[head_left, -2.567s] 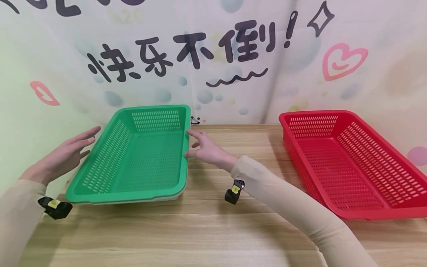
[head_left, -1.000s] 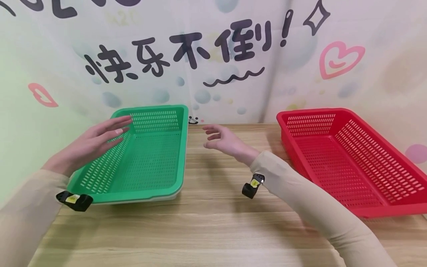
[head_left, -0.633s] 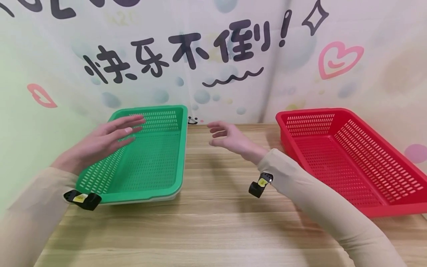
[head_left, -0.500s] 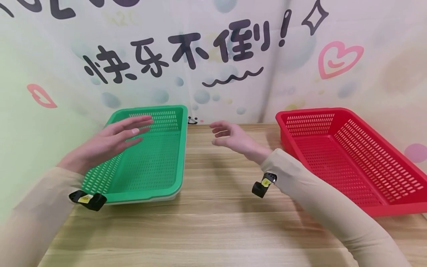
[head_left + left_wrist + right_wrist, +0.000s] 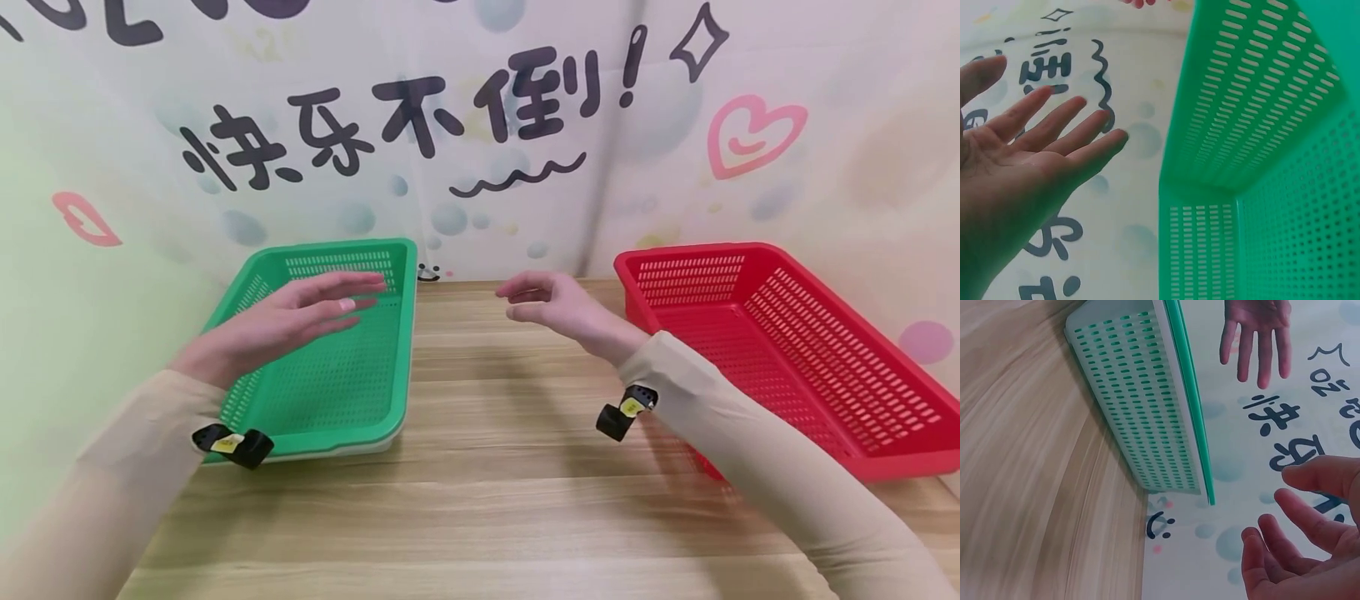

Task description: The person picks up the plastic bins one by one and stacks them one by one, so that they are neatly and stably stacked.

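Note:
In the head view, a green plastic basket [image 5: 337, 392] with slotted walls stands on the left side of the table. A white basket [image 5: 1129, 406] of like shape shows around its outside, nested beneath. My left hand [image 5: 288, 321] hovers above the green basket, fingers extended and nothing held; the left wrist view shows its bare palm [image 5: 1029, 165]. Between the baskets, my right hand [image 5: 573, 308] is raised over the table with fingers loosely bent, touching nothing. To its right stands a red slotted basket [image 5: 847, 358], partly covered by the right forearm.
Both baskets rest on a wood-grain table [image 5: 480, 500]. Behind them hangs a white cloth [image 5: 510, 108] with dark lettering, pink hearts and coloured bubbles. Each wrist wears a black strap with a small camera [image 5: 238, 446].
Earlier my right fingers were at the green basket's right rim; that hand has moved away rightward. My left hand has come from the left side to above the green basket. The baskets stay put.

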